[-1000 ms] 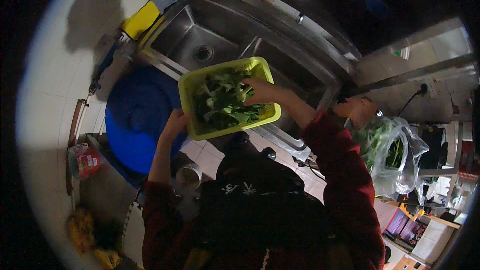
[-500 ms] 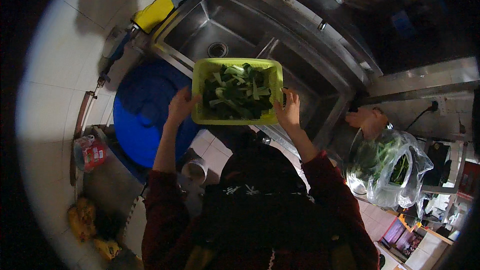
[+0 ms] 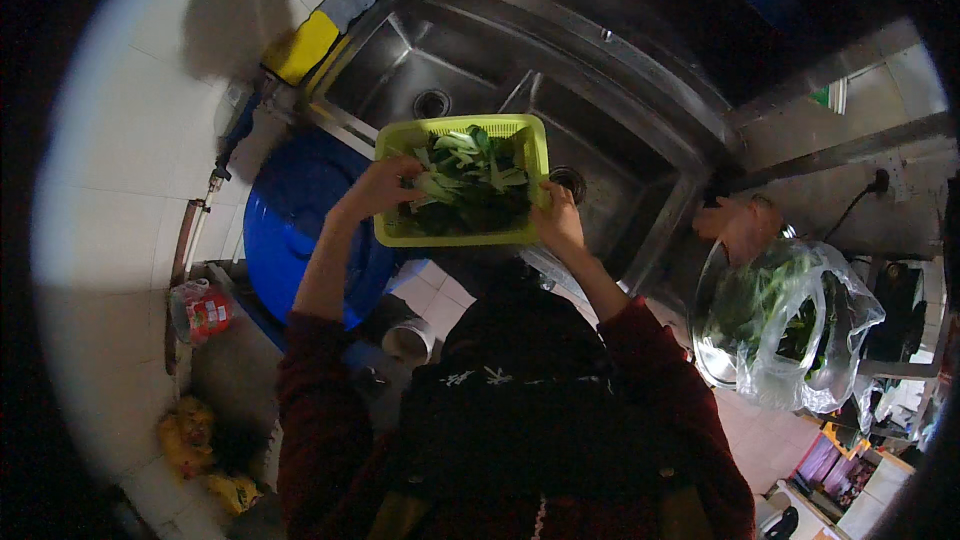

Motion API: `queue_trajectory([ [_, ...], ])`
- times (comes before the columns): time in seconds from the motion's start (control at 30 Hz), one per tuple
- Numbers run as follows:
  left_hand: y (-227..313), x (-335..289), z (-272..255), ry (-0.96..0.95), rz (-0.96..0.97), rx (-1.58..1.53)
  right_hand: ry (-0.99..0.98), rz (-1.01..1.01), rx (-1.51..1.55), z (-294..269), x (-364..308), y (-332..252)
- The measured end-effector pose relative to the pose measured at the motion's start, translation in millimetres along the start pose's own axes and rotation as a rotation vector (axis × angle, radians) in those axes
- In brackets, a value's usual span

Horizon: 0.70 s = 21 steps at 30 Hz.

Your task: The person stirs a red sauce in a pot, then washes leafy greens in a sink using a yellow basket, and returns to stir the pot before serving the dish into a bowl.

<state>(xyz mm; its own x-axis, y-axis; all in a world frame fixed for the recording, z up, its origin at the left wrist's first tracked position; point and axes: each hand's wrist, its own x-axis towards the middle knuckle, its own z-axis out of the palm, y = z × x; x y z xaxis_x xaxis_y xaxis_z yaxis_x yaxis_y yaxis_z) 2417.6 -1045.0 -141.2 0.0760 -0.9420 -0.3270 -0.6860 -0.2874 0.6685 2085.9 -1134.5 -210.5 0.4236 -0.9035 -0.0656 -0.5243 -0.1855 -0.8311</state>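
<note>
A yellow-green plastic basket point(image 3: 460, 238) is in front of me at the near edge of the steel sink. Chopped leafy greens point(image 3: 470, 180) with pale stalks lie in it. My left hand point(image 3: 385, 185) reaches over the basket's left rim, fingers stretched apart on the greens; it is unclear whether any leaf is between them. On the right side, my right hand point(image 3: 560, 217) grips the rim, its fingertips over the edge.
Behind the basket is a two-bowl steel sink point(image 3: 610, 155). A blue round lid point(image 3: 300, 220) lies left. To the right, a clear plastic bag point(image 3: 800, 340) of greens sits in a metal bowl point(image 3: 712, 360), beside a tan thing point(image 3: 740, 225) I cannot make out. A yellow cloth point(image 3: 303, 48) hangs at the sink's left.
My left hand has moved from the outside of the basket over its rim onto the greens. My right hand has closed on the right rim. The basket appears slightly further left.
</note>
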Motion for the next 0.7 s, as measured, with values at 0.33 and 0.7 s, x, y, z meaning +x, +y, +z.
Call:
queue_trajectory([
  [0.33,88,-39,-64,0.055,0.118,-0.363,0.116,-0.304,0.000,-31,-5,-59],
  [0.7,216,-58,-18,-0.013,0.157,-0.368,-0.191,-0.178,0.777,-71,-33,-164],
])
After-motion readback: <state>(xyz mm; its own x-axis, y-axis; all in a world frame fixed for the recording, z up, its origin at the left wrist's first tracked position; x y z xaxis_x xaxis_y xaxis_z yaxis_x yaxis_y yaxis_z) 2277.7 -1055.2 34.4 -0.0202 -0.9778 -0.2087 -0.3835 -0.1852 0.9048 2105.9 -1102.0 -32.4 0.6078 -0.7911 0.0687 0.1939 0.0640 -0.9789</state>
